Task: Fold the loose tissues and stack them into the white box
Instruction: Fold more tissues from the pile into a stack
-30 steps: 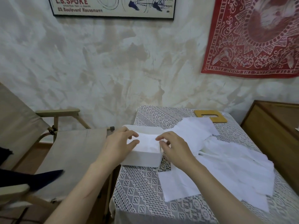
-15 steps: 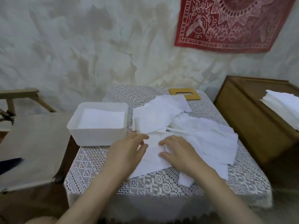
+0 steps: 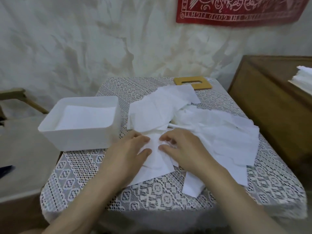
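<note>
Found a white box on the worktop just left of the left hand, folded tissues lying flat inside. Saw that hand spread flat, fingers straight, pressing a tissue. Saw the right hand close beside it on the same sheet, fingers bent; could not tell whether pinching. Noted loose tissues heaped beyond and right of the right hand.

head-worn view, facing down, close above table
</note>
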The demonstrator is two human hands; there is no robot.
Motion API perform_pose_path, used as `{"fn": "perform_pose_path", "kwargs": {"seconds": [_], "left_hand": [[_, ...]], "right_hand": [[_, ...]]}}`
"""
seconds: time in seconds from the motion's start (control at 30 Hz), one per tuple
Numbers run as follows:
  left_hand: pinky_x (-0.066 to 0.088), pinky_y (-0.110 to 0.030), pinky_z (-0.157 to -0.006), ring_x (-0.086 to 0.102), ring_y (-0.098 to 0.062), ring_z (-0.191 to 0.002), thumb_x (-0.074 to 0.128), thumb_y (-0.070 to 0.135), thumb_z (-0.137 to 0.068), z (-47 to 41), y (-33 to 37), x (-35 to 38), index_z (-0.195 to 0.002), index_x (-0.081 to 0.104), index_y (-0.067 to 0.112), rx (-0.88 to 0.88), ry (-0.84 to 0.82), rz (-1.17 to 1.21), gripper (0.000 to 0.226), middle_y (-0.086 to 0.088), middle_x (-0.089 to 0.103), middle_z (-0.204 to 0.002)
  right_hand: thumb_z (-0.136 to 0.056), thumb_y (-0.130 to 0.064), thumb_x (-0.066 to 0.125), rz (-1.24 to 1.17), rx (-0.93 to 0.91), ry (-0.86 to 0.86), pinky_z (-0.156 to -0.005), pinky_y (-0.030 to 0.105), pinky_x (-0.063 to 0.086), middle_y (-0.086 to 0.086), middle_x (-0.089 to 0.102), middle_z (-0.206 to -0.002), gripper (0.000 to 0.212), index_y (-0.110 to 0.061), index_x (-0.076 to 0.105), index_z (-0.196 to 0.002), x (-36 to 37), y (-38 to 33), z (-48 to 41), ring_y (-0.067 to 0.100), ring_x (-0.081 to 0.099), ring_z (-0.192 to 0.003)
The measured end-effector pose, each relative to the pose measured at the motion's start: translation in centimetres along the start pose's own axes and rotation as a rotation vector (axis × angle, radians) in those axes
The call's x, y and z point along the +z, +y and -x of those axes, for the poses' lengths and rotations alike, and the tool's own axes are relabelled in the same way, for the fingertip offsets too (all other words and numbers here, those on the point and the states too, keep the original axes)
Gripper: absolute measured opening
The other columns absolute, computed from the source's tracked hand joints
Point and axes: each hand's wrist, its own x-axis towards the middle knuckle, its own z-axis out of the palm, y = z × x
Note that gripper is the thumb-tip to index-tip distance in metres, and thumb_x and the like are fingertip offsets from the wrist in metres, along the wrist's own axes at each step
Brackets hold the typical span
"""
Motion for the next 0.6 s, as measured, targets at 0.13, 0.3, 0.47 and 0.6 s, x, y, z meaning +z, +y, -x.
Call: {"fn": "perform_pose_path", "kwargs": {"seconds": [0.13,0.3,0.47,0.6], "left_hand": [[0.044,-0.031,-0.079,0.062,-0.009,-0.096,0.057,0.048,-0.099,0.5,0.1,-0.2,-0.137,0.062,0.035,-0.029,0.020,0.024,0.040,0.022,0.051,-0.133],[0.046,-0.030,-0.082,0.060,-0.008,-0.092,0.056,0.043,-0.102,0.1,-0.1,0.1,-0.139,0.062,0.030,-0.027,0.029,0.062,0.040,0.018,0.050,-0.138],[0.047,-0.028,-0.082,0.058,-0.006,-0.088,0.056,0.041,-0.103,-0.2,-0.5,0.3,-0.137,0.063,0.031,-0.008,0.031,0.112,0.037,0.022,0.052,-0.131],[0.043,-0.015,-0.078,0.059,-0.004,-0.086,0.057,0.039,-0.103,0.1,-1.1,0.4,-0.129,0.069,0.031,-0.025,0.063,0.174,0.030,0.024,0.055,-0.124]], "right_hand": [[-0.095,-0.050,0.064,-0.033,0.053,0.080,-0.081,0.030,0.050,-0.014,0.067,-0.099,0.031,-0.031,0.068,-0.119,0.4,-1.1,-0.2,0.005,0.060,-0.091],[-0.100,-0.027,0.054,0.058,0.076,0.156,-0.076,0.039,0.053,-0.007,0.067,-0.097,0.043,-0.033,0.051,-0.142,1.5,-1.4,-1.8,0.020,0.065,-0.091],[-0.103,-0.032,0.048,0.181,0.147,0.196,-0.079,0.039,0.051,-0.001,0.072,-0.110,0.034,-0.035,0.057,-0.136,2.1,-0.7,-4.0,0.029,0.065,-0.103],[-0.104,-0.034,0.049,0.140,0.141,0.290,-0.079,0.036,0.044,-0.005,0.076,-0.103,0.026,-0.034,0.069,-0.122,2.1,-0.8,-4.2,0.025,0.067,-0.100]]}}
